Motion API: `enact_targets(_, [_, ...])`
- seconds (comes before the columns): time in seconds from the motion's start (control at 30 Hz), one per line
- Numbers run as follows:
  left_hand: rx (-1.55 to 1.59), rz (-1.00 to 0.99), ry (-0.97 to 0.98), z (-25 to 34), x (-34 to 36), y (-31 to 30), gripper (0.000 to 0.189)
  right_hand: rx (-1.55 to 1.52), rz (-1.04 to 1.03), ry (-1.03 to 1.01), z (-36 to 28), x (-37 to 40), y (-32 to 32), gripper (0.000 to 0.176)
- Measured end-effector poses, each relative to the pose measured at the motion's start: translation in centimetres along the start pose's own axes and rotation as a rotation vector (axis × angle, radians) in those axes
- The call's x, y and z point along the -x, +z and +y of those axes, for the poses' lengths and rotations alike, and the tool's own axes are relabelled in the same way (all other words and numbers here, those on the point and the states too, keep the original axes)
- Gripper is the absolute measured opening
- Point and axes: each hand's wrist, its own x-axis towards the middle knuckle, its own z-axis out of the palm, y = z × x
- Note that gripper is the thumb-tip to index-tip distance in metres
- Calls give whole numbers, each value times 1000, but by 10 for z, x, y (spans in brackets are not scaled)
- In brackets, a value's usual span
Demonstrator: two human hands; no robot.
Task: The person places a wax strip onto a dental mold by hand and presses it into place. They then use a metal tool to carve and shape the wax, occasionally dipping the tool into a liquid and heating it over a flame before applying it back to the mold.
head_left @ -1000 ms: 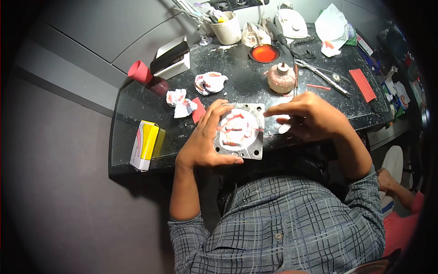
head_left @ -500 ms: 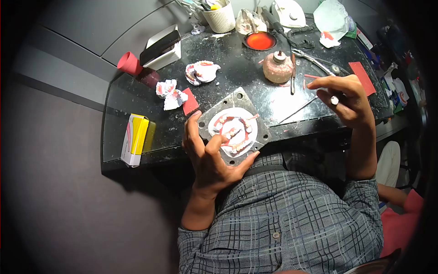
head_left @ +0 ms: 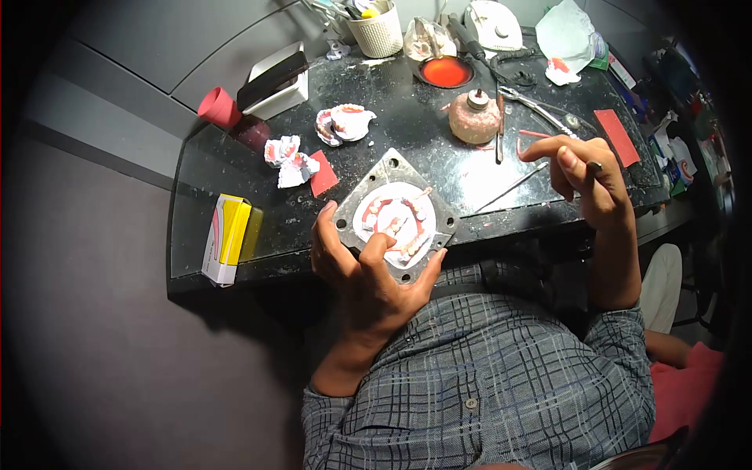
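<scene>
While the left hand [head_left: 364, 270] clasps the metal flask [head_left: 389, 166], full of toothed plaster [head_left: 394, 200], at the bench [head_left: 415, 129] edge, the right hand [head_left: 583, 168] hovers over open bench, fingers curled, grasp unclear

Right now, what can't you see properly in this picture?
Head view only:
- The right hand: too small to tell whether its fingertips pinch anything.
- The metal plate: near corner hidden under the left hand.
- The cup of tools: cut off by the top edge.
- The clutter on the far right: lost in the dark lens rim.
</scene>
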Motion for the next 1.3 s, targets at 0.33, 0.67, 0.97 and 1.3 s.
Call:
enact_targets(0.33, [-105, 8, -143, 18, 0, 4, 83, -36, 80, -5, 8, 3, 13, 106])
enact_targets(0.67, [51, -12, -263, 1, -1, 10, 83, 30, -13, -357, 0, -9, 94, 24])
enact_targets(0.97, [252, 54, -237, -11, -7, 13, 85, 71, -90, -447, 8, -24, 102, 20])
enact_targets(1.3, [207, -15, -230, -15, -5, 13, 77, 36, -171, -455, 10, -27, 102, 25])
